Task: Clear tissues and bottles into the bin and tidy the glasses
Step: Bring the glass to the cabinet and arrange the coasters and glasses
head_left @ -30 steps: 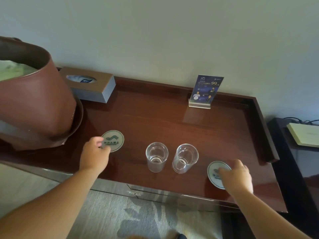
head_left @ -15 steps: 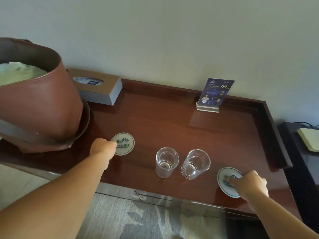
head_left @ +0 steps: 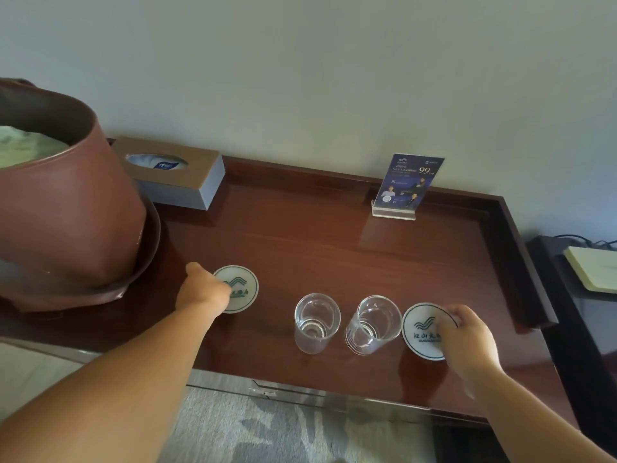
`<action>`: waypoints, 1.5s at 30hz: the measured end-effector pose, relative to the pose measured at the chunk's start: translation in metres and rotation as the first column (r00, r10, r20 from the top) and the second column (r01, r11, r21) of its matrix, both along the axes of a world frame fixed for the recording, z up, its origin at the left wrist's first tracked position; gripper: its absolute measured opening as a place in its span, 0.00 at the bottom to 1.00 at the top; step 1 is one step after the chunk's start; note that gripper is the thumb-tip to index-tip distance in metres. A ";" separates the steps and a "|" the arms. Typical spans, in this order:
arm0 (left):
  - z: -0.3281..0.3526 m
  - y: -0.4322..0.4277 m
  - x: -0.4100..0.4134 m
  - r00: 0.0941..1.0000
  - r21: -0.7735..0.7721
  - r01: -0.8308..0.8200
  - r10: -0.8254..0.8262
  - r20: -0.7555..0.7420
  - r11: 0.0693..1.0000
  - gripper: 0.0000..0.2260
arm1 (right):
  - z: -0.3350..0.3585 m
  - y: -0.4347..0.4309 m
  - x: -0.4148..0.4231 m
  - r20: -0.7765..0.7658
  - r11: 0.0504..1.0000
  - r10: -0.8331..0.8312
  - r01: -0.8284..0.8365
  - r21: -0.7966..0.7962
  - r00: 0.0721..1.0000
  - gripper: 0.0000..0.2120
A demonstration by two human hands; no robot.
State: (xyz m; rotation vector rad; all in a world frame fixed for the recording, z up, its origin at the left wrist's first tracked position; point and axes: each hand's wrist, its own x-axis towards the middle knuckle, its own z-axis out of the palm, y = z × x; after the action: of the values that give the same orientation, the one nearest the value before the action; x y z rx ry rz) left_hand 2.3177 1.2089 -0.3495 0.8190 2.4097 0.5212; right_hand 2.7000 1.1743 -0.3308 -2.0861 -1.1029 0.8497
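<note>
Bin (head_left: 66,212): matt reddish-brown, leather-like, darker inside. Contents pale green-white.
Tissue box (head_left: 187,185): tan-brown top, silver-grey sides. Tissue in the slot is white with a blue mark.
Table (head_left: 317,245): glossy red-brown wood with a darker rim.
Left coaster (head_left: 245,284): white, with a green wave logo and green lettering.
Right coaster (head_left: 422,329): white with a thin dark ring, a dark wave logo and dark characters.
Left glass (head_left: 317,322) and right glass (head_left: 372,324): clear, colourless.
Sign card (head_left: 409,180): dark blue with white print and a pale "99", on a silver base.
Wall (head_left: 334,78): plain pale grey-green.
Carpet (head_left: 267,436): grey with a lighter leaf pattern.
Flat box (head_left: 594,269), far right: pale yellow-green, on black.
</note>
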 end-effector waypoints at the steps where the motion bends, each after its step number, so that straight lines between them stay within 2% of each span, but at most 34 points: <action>1: 0.000 -0.001 -0.002 1.000 0.040 0.010 -0.011 0.024 0.999 0.17 | 0.003 0.002 -0.003 -0.025 1.000 -0.005 0.005 0.009 1.000 0.07; 3: 0.003 -0.003 -0.005 0.996 0.129 0.009 -0.021 0.092 0.992 0.13 | 0.011 0.007 -0.008 -0.077 1.000 -0.010 0.012 0.024 0.997 0.08; 7: 0.018 0.000 -0.008 0.940 0.292 -0.078 -0.028 0.341 0.953 0.08 | 0.027 0.023 -0.021 -0.179 0.999 -0.007 0.015 0.042 0.984 0.12; 11: 0.035 0.011 -0.007 0.892 0.347 -0.103 -0.068 0.447 0.932 0.10 | 0.041 0.049 -0.038 -0.257 0.998 0.016 0.000 0.062 0.966 0.13; 16: 0.050 0.033 -0.005 0.837 0.354 -0.136 -0.084 0.541 0.925 0.09 | 0.040 0.094 -0.057 -0.377 0.999 0.045 -0.035 0.032 0.925 0.10; 20: 0.055 0.056 -0.006 0.832 0.339 -0.129 -0.085 0.548 0.932 0.09 | 0.031 0.136 -0.074 -0.557 0.995 0.037 -0.081 -0.055 0.830 0.09; 24: 0.055 0.085 -0.008 0.833 0.327 -0.143 -0.065 0.550 0.934 0.09 | 0.020 0.172 -0.090 -0.629 0.988 0.035 -0.122 -0.096 0.776 0.11; 34: 0.034 0.160 -0.009 0.826 0.312 -0.170 -0.037 0.562 0.935 0.09 | -0.002 0.237 -0.131 -0.634 0.976 -0.021 -0.122 -0.182 0.773 0.11; 42: 0.016 0.213 0.001 0.842 0.312 -0.106 -0.081 0.533 0.944 0.10 | -0.020 0.266 -0.154 -0.542 0.979 -0.107 -0.008 -0.204 0.834 0.10; 44: 0.015 0.221 -0.002 0.869 0.312 -0.070 -0.096 0.486 0.947 0.10 | -0.018 0.272 -0.160 -0.452 0.986 -0.066 -0.013 -0.168 0.889 0.09; 45: 0.013 0.223 -0.004 0.897 0.307 -0.007 -0.130 0.423 0.952 0.10 | -0.016 0.273 -0.162 -0.343 0.988 -0.013 -0.040 -0.146 0.939 0.08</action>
State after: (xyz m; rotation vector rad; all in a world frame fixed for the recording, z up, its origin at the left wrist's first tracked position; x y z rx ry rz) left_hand 2.3141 1.4324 -0.3363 0.7972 1.9053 0.9563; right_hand 2.5380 1.4475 -0.3469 -1.9499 -0.8876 1.2832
